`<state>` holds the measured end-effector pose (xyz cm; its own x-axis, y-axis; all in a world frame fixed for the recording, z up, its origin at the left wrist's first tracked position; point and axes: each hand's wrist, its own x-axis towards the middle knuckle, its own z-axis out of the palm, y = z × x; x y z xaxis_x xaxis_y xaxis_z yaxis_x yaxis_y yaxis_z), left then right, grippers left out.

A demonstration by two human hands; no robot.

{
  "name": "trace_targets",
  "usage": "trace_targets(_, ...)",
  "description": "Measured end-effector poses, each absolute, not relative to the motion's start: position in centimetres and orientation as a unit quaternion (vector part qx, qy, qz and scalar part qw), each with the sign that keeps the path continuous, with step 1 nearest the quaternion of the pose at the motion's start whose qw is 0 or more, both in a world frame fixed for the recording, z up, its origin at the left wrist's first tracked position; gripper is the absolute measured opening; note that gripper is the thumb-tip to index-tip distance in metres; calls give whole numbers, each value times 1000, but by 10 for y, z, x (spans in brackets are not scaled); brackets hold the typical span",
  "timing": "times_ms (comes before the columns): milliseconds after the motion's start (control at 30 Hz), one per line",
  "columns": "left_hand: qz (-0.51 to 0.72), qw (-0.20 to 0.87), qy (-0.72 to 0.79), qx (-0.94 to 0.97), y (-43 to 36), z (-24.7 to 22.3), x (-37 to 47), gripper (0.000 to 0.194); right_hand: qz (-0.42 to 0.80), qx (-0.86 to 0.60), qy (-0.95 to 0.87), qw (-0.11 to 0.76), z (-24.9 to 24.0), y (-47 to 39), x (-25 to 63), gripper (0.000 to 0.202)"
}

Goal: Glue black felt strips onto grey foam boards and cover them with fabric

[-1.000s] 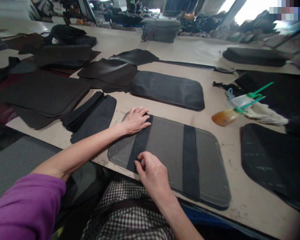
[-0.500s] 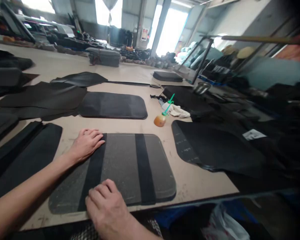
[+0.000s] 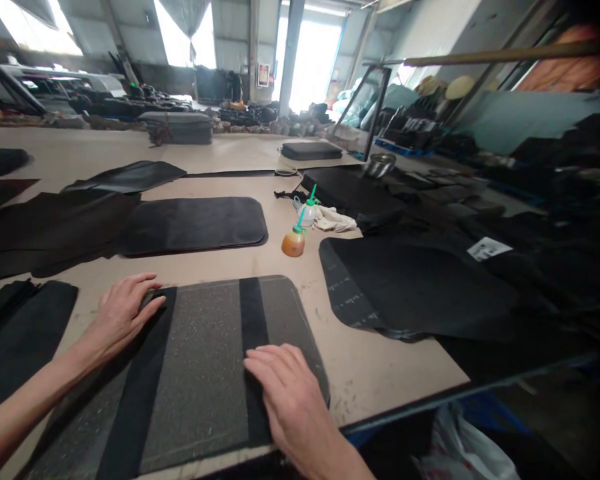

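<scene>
A dark grey rounded panel (image 3: pixel 205 353) lies flat before me, with two black strips running across it. Over its far edge, beside the left black strip (image 3: pixel 143 380), rests my left hand (image 3: pixel 125 310), its thumb apart from the fingers. My right hand (image 3: pixel 295 393) lies palm down on the panel's right part, fingers stretched out and touching the right black strip (image 3: pixel 254 307). Neither hand grips anything that I can see. Beyond the panel lies a smooth black rounded piece (image 3: pixel 195 223).
An orange-filled squeeze bottle (image 3: pixel 293 245) with a green spout stands near a paler bottle (image 3: pixel 307 213) and a white cloth (image 3: pixel 334 219). Stacked black pieces (image 3: pixel 410 287) lie to the right. More dark sheets (image 3: pixel 50 227) cover the left. The table edge (image 3: pixel 405 405) runs along the front.
My right hand has moved from near the left strip to the right strip, its curled fingers now flatter. My left thumb has spread from the fingers. The view has turned to the right.
</scene>
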<state>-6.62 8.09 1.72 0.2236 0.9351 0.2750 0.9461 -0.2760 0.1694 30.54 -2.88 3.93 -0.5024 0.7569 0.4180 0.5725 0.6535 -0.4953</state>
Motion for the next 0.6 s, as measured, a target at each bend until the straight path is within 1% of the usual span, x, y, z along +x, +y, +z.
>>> trace_targets(133, -158, -20, -543, -825, 76, 34, -21, 43, 68, -433, -852, 288, 28, -22, 342, 47)
trace_targets(233, -129, -46, -478, -868, 72, 40, 22, 41, 24, -442, -856, 268, 13, -21, 349, 39)
trace_targets(333, -92, -46, -438, -893, 69, 38, 54, 41, -9, -440, -856, 272, 2, -21, 347, 34)
trace_targets(433, -65, -27, -426, -902, 67, 31, 67, 40, -27, -443, -851, 281, -2, -22, 345, 36)
trace_targets(600, -55, -8, -421, -905, 65, 22, 66, 41, -43, -449, -843, 294, -1, -24, 345, 39)
